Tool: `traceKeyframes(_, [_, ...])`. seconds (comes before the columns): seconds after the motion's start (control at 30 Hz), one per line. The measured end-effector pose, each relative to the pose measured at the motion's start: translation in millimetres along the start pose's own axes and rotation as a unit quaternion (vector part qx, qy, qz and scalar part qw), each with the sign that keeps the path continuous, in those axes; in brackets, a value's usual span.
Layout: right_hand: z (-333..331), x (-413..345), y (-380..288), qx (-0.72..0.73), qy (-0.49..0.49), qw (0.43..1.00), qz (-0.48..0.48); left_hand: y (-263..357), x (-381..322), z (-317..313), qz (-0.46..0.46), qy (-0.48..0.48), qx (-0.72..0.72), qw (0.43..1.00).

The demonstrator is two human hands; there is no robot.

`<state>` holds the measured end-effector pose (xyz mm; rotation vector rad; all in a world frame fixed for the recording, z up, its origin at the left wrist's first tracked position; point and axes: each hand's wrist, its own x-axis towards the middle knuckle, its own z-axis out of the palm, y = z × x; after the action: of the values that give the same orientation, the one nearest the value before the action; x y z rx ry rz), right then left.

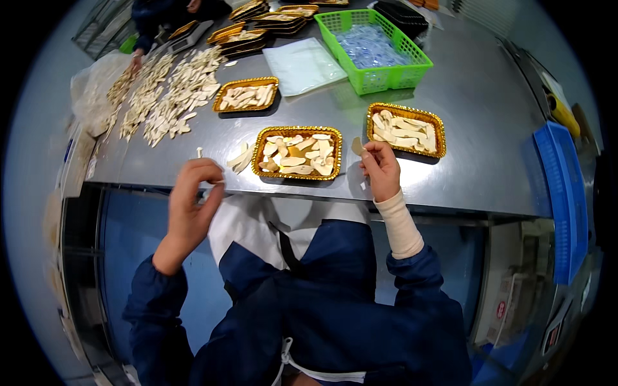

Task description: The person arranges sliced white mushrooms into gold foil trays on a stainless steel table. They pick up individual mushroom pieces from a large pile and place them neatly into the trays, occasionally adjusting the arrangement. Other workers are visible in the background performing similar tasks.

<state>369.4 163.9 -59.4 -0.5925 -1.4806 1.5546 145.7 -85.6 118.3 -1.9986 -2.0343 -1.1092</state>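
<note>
My right hand (381, 169) pinches a thin dried slice (358, 146), perhaps mushroom, between thumb and fingers, just left of a gold-rimmed tray (441, 140) filled with pale slices. My left hand (195, 198) is raised at the table's near edge, fingers curled; whether anything is between them cannot be told. Between the hands lies a second gold-rimmed tray (296, 177) with slices spread loosely and its gold bottom partly showing. A few loose slices (241, 158) lie at its left side. A third gold tray (245, 109), full of slices, sits farther back on the metal table.
Heaps of dried slices (186, 84) cover the back left, beside a clear plastic bag (94, 89). White plastic sheets (305, 66) lie by a green basket (391, 80) of small clear-blue packets. Stacked filled trays (241, 41) and a co-worker's hand (136, 62) are behind. A blue crate (562, 202) is at right.
</note>
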Motion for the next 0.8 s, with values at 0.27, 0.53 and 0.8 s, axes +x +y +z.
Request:
traceKeyframes(0.27, [1,-4,5,-0.005,-0.024,0.999,0.022,-55,-8,71,-0.135,-0.027,-0.074,0.988])
traceKeyframes(0.53, [5,-10,-13,-0.025,0.002,0.999,0.046,-96,8,78,-0.371,-0.126,-0.346,0.853])
traceKeyframes(0.8, [5,-11,-5,-0.086,0.002,0.995,0.045,-103,39,82,-0.065,-0.323,0.012,0.944])
